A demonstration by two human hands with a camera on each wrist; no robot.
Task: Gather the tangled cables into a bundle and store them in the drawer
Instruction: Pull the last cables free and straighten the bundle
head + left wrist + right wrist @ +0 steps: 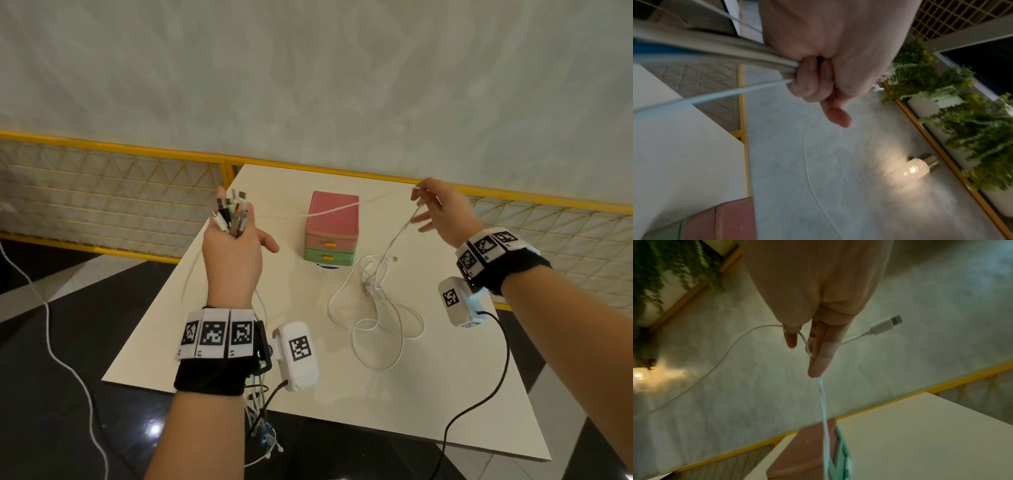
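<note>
L hand (233, 253): fingers curled round cable bundle (232, 212), plugs sticking up.
R hand (442, 212): thumb + forefinger pinching white cable (329, 211) (other fingers spread).
Loose cables (373, 308): on table (445, 394), right of drawer unit (330, 229); drawers closed.

I see white cables (373, 308) looped on a cream-white table (445, 394). Drawer unit (331, 229) at 12 o'clock of the loops: pink top and upper drawer, green lower drawer, yellow-orange handles. Plugs (231, 212) in my left hand (233, 253): mixed white, black, grey, one orange. Wristbands (214, 371) black, with black-and-white square-code tags. Fence (113, 192) yellow-framed, pale triangle mesh. Floor dark, glossy. Wall pale grey-green, mottled.
</note>
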